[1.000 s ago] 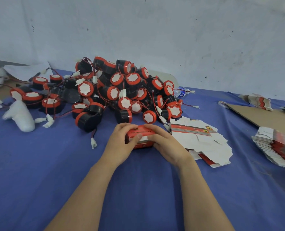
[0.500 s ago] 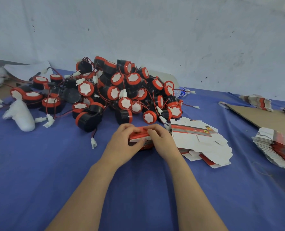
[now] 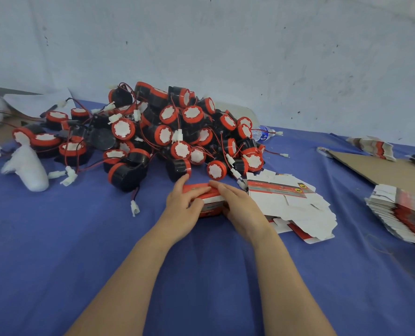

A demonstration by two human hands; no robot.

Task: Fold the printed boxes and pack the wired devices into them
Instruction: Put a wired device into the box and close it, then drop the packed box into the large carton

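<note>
Matt blue cloth table cover [image 3: 56, 251], glossy black plastic wired devices [image 3: 164, 135] with red rims at 12 o'clock, smooth printed box [image 3: 212, 202] of red card, matt white card box blanks [image 3: 298, 207] at 3 o'clock, brown cardboard sheet [image 3: 383, 170], rough scuffed wall [image 3: 225, 57].

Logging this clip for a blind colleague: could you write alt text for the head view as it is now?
A person's left hand grips and right hand presses flat on a small red-and-white printed box on a blue-covered table. Behind it sits a pile of black-and-red wired devices; flat unfolded boxes lie to its right.
</note>
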